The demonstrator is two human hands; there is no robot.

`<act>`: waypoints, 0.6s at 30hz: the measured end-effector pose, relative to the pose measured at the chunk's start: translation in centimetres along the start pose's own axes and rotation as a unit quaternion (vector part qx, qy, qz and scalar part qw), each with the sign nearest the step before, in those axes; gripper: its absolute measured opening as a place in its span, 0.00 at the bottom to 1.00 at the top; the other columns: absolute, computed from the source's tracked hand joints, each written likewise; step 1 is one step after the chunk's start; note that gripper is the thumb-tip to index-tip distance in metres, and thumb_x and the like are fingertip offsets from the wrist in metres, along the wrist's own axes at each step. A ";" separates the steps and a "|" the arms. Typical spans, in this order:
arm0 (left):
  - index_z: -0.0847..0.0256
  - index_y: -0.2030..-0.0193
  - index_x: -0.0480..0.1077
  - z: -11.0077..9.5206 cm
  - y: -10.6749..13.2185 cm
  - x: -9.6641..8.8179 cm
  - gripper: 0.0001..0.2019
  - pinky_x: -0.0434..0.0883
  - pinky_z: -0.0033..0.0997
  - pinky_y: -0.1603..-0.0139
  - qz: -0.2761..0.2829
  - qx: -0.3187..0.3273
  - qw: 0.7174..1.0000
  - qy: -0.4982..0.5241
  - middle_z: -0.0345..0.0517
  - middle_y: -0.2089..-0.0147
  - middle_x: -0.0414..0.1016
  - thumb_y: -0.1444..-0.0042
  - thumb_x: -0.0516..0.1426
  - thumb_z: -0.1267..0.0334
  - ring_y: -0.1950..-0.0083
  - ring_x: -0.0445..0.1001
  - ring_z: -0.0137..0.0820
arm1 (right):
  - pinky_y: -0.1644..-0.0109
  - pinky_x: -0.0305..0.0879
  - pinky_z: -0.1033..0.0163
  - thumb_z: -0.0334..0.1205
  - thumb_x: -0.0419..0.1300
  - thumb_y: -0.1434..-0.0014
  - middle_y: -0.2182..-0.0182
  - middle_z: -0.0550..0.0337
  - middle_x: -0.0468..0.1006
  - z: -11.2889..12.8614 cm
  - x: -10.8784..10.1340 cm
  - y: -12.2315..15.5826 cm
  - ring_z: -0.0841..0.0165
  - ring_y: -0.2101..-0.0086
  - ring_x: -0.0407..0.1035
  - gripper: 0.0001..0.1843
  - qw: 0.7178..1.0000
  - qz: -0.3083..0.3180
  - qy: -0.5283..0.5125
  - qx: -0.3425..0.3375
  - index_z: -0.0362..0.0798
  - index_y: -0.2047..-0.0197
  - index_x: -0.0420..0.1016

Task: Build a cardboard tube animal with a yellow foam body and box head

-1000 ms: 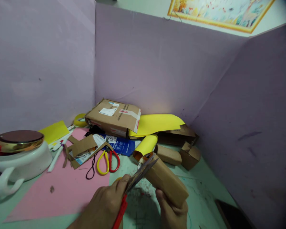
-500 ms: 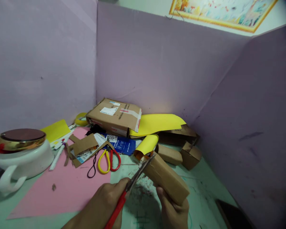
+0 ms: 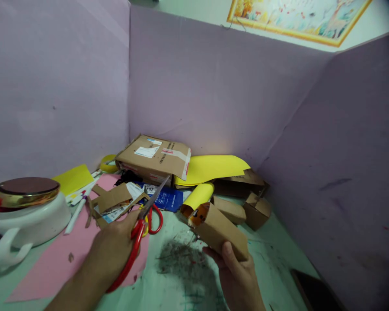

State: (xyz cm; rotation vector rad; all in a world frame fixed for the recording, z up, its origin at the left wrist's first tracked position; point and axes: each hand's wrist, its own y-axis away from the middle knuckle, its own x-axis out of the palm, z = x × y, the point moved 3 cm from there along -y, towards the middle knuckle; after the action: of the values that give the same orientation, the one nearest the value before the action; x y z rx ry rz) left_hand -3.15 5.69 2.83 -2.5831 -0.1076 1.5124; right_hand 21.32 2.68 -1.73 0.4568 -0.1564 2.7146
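My left hand (image 3: 115,244) grips red-handled scissors (image 3: 138,231) above the pink paper. Their blades look closed and point up and away, apart from any cardboard. In my right hand (image 3: 238,274) is a small brown cardboard box (image 3: 223,229), tilted, thumb on its upper face and fingers underneath. Its open end faces left and shows a printed orange inside. Just behind that end lies a rolled yellow paper (image 3: 199,196). Two more small cardboard boxes, one long (image 3: 228,210) and one squarer (image 3: 257,211), stand beyond it on the table.
Pink paper (image 3: 58,268) lies at left under cardboard scraps (image 3: 113,201) and a second pair of scissors (image 3: 155,220). A white lidded mug (image 3: 35,220) stands far left. Behind are a large carton (image 3: 152,155) and yellow sheets (image 3: 214,166). Purple panels (image 3: 214,86) enclose the table.
My left hand has drawn the scissors left, away from the box's end. My right hand has shifted its hold on the box, with the thumb now on top and the open end turned into view.
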 end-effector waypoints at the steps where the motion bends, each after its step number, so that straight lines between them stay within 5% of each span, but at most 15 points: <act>1: 0.57 0.54 0.69 0.8 -0.5 -0.3 0.18 0.66 0.39 0.70 0.029 -0.032 0.997 -0.068 0.51 0.70 0.76 0.40 0.42 0.58 0.67 0.76 0.47 | 0.69 0.75 0.61 0.53 0.67 0.52 0.59 0.52 0.82 0.5 0.5 0.0 0.59 0.63 0.76 0.25 0.998 0.030 -0.048 0.031 0.46 0.54 0.77; 6: 0.63 0.52 0.67 3.4 -1.2 -1.0 0.19 0.65 0.47 0.69 0.084 -0.098 0.975 -0.180 0.67 0.59 0.77 0.41 0.41 0.61 0.59 0.76 0.60 | 0.80 0.70 0.72 0.45 0.71 0.54 0.65 0.56 0.83 1.6 1.3 0.4 0.65 0.70 0.76 0.19 0.960 0.109 -0.178 0.186 0.47 0.58 0.80; 12: 0.64 0.50 0.67 3.1 -0.8 -1.7 0.19 0.68 0.58 0.64 0.067 -0.112 0.975 -0.182 0.67 0.56 0.76 0.42 0.42 0.63 0.55 0.75 0.61 | 0.85 0.67 0.77 0.40 0.71 0.52 0.71 0.58 0.84 1.1 1.5 0.2 0.71 0.79 0.76 0.14 0.910 0.118 -0.252 0.309 0.47 0.60 0.81; 15: 0.62 0.36 0.53 0.4 0.0 -1.2 0.31 0.64 0.58 0.45 0.004 -0.045 0.999 -0.012 0.62 0.36 0.61 0.47 0.53 0.58 0.37 0.61 0.55 | 0.86 0.65 0.77 0.39 0.74 0.58 0.71 0.54 0.85 1.5 2.5 0.4 0.69 0.79 0.77 0.17 0.882 0.124 -0.284 0.356 0.44 0.63 0.82; 18: 0.52 0.31 0.37 -3.5 1.3 0.7 0.50 0.54 0.51 0.33 0.062 0.094 0.970 0.217 0.49 0.28 0.47 0.57 0.62 0.62 0.30 0.48 0.43 | 0.87 0.63 0.79 0.39 0.73 0.60 0.75 0.54 0.84 1.9 3.5 0.9 0.71 0.81 0.76 0.15 0.863 0.130 -0.296 0.388 0.42 0.67 0.81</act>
State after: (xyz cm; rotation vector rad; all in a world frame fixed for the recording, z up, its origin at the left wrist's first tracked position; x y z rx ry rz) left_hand 0.27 4.19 3.72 -2.7296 0.2374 0.9009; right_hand 18.51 2.73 1.19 1.5892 0.8024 2.6849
